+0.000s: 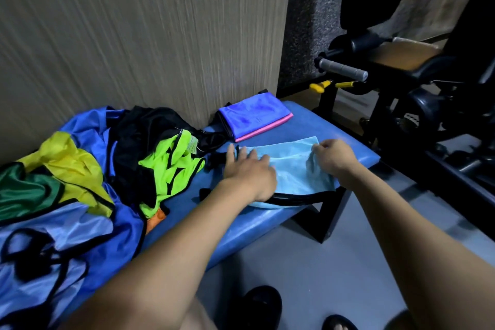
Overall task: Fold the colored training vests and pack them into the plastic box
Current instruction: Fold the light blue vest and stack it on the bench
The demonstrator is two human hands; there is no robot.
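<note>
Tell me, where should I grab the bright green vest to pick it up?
Probably pinch the neon green vest at its top, near the white tag, coming from above. It lies crumpled, partly under the black vest, and that end sits highest and uncovered.

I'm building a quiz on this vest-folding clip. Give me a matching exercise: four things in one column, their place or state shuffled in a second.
1. light blue vest
2. purple folded vest
3. neon green vest
4. right hand

A. crumpled in the unfolded pile
B. pinching light blue fabric
C. lying flat under the left hand
D. folded, near the wall

Pairs: 1-C, 2-D, 3-A, 4-B
</note>
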